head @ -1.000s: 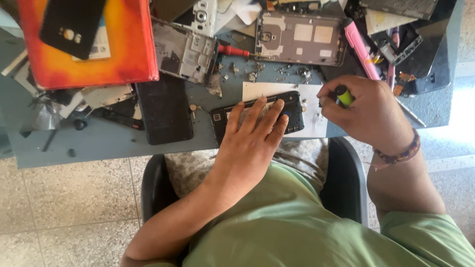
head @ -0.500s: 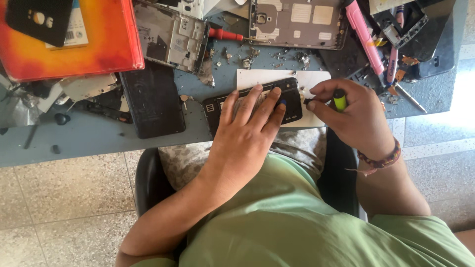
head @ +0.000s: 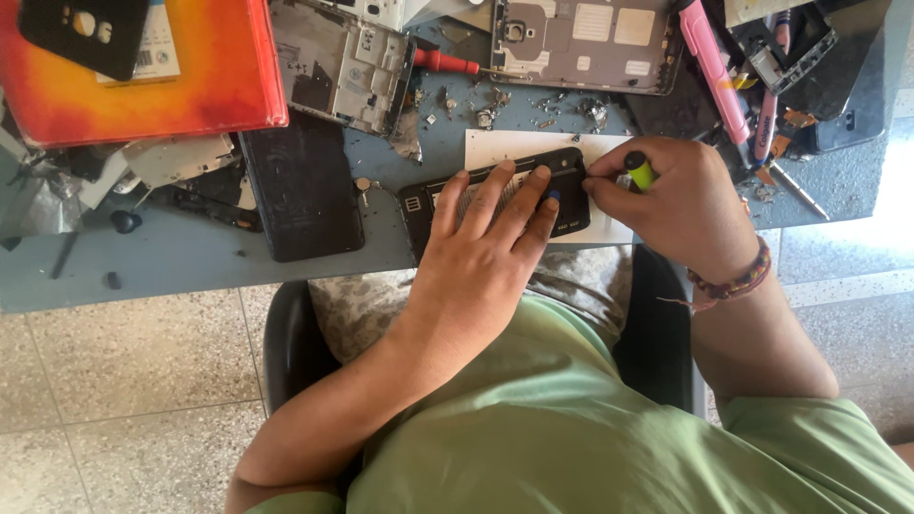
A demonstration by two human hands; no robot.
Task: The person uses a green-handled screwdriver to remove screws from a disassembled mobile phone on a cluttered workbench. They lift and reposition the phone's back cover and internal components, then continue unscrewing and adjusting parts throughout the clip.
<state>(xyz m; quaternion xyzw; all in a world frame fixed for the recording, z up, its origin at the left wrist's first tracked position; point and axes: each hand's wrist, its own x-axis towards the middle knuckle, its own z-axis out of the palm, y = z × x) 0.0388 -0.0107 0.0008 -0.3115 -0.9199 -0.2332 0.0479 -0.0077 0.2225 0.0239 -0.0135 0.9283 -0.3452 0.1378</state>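
A black phone body (head: 571, 186) lies on a white sheet of paper (head: 505, 146) near the front edge of the grey-blue bench (head: 190, 262). My left hand (head: 486, 238) lies flat across it with fingers spread, pressing it down. My right hand (head: 681, 205) grips a small screwdriver with a yellow-green and black handle (head: 640, 171), whose tip end points at the phone's right end; the tip itself is hidden by my fingers. A beaded band circles my right wrist.
A second black phone slab (head: 300, 186) lies left of the work. Behind are a red-orange box (head: 143, 81), a bare metal phone frame (head: 343, 62), a grey back cover (head: 586, 38), a red-handled screwdriver (head: 447, 64), a pink tool (head: 714, 81) and loose screws (head: 495, 114).
The view has shifted and closed in on the bench. My right hand with the screwdriver has moved left to the phone's right end. My left hand stays pressed on the phone.
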